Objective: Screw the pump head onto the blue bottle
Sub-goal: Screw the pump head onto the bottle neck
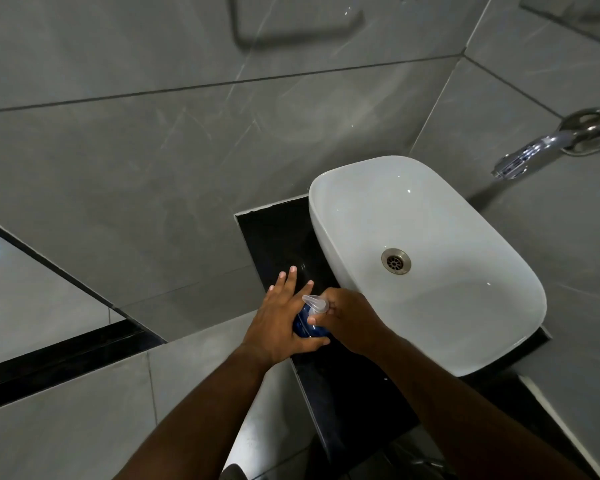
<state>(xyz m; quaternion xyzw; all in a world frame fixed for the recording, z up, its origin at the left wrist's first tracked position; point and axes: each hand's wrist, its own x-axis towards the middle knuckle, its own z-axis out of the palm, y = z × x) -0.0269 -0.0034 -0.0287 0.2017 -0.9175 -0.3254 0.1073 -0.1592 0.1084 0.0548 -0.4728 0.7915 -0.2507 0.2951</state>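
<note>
Mostly, the blue bottle [305, 326] is being hidden by the two hands, so only a small patch of its blue side is being shown between them. It is being kept upright on the black counter [347, 393], just left of the white sink [430, 237]. Its base cannot be made out against the dark surface. The pump head [315, 303] is clear plastic and is being seen on top of the bottle, its spout pointing up and left; whether its collar is fully seated cannot be told, since the neck is being covered.

The bottle is being steadied by the left hand [280, 323]: the thumb is being pressed under its near side, while the fingers [293, 277] are being held out straight and spread beyond it. The pump head's collar is being pinched by the right hand [349, 322], whose fingers are being curled closed around it. A chrome tap [548, 143] is being blurred at the right edge.
</note>
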